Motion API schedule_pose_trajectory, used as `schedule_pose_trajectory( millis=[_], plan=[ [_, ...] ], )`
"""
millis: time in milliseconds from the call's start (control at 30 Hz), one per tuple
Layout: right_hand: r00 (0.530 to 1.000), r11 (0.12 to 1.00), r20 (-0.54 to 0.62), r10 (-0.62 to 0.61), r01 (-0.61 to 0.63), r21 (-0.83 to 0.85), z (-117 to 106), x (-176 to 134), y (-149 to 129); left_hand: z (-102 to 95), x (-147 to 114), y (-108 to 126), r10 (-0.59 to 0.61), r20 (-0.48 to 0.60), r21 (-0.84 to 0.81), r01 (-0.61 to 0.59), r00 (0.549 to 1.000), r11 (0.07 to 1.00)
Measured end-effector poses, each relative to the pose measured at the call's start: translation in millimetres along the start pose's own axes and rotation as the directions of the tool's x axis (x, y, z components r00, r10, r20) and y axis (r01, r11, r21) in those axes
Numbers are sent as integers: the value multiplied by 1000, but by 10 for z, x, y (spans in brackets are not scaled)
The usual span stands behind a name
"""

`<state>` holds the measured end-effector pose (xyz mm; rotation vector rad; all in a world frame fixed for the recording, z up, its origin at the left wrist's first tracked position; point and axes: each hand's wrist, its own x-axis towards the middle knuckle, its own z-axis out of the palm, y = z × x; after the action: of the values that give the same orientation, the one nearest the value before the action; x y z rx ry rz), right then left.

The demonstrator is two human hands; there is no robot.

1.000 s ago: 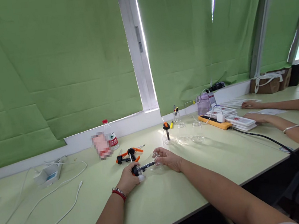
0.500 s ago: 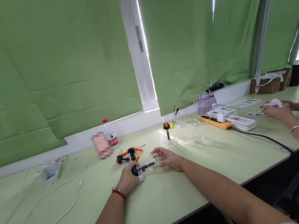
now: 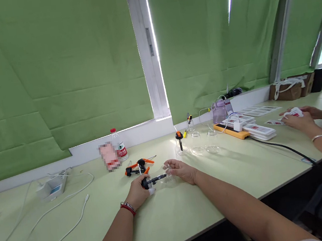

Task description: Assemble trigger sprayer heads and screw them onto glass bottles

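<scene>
A clear glass bottle (image 3: 166, 181) lies on its side between my hands, held just over the table. My left hand (image 3: 139, 192) is closed round its neck end, where a black cap (image 3: 144, 183) with a dark stem reaching into the glass sits. White wrapping covers one left fingertip. At the wide end, the curled fingers of my right hand (image 3: 182, 171) grip the glass. Just behind my left hand lie several black-and-orange caps (image 3: 134, 170) with thin metal spouts. A capped glass bottle (image 3: 180, 143) stands upright farther back, beside uncapped clear ones (image 3: 196, 143).
At the left are a white charger box (image 3: 51, 188) and a loose white cable (image 3: 66, 235). A water bottle (image 3: 118, 146) stands by the wall. An orange power strip (image 3: 230, 132) trails a black cord rightward. Another person's hands (image 3: 297, 120) hold printed cards at right.
My hands and the bottle have hardly moved; the right fingers have shifted slightly on the wide end. The other person's hands have turned the card a little.
</scene>
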<state>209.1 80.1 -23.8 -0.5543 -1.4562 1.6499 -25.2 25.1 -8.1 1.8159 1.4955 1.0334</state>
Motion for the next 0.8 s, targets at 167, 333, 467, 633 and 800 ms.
schedule_pose_trajectory(
  millis=[167,333,467,633,800],
  plan=[
    [997,1000,-78,7,-6,21,24,42,41,17,-12,40,53,-5,10,-53,999,999],
    [994,999,-112,15,-12,34,30,93,72,38,-25,83,121,20,26,-121,992,992],
    [992,1000,-123,13,-9,28,27,73,58,25,-11,69,71,5,12,-71,997,997],
    [998,1000,-52,-30,30,0,25,-10,-11,0,20,47,-15,-80,-33,13,997,999],
    [999,999,-41,-13,12,-39,19,-4,-4,-5,43,-8,-12,-75,-48,9,997,999]
  ],
)
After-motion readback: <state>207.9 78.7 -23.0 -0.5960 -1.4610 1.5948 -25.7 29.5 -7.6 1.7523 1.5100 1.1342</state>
